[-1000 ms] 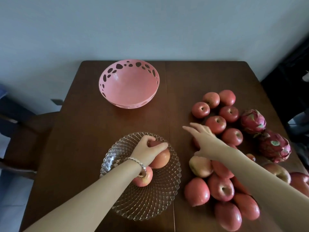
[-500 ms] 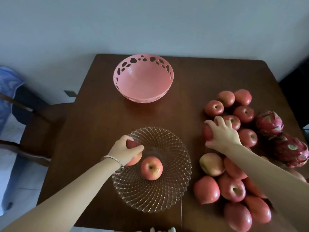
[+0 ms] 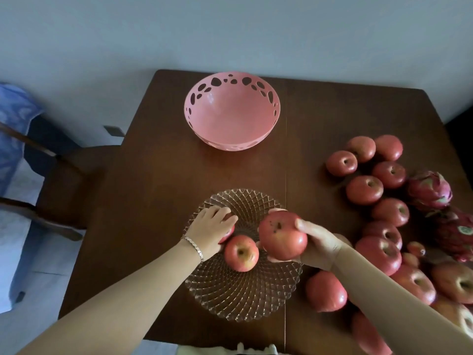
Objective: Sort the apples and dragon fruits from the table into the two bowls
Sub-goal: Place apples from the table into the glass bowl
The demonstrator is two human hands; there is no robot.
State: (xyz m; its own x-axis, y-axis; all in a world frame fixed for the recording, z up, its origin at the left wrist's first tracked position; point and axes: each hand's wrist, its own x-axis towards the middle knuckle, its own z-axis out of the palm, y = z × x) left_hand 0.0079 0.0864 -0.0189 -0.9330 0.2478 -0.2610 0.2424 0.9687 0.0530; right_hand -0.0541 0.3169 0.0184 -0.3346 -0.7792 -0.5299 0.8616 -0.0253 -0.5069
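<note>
A clear glass bowl (image 3: 243,301) sits near the table's front edge with one red apple (image 3: 241,253) lying in it. My left hand (image 3: 211,230) rests inside the bowl's left part, fingers closed over a second apple (image 3: 228,233) that is mostly hidden. My right hand (image 3: 317,243) holds a large red apple (image 3: 281,235) above the bowl's right rim. An empty pink perforated bowl (image 3: 231,115) stands at the back. Several apples (image 3: 364,189) lie in a pile on the right, with two dragon fruits (image 3: 430,189) beside them at the right edge.
The dark wooden table (image 3: 153,175) stands against a pale wall. A wooden chair (image 3: 64,180) and blue cloth (image 3: 12,114) are to the left. A loose apple (image 3: 326,290) lies just right of the glass bowl.
My right hand has lifted an apple from the pile and carried it left over the glass bowl's rim. My left hand stays in the bowl on its apple.
</note>
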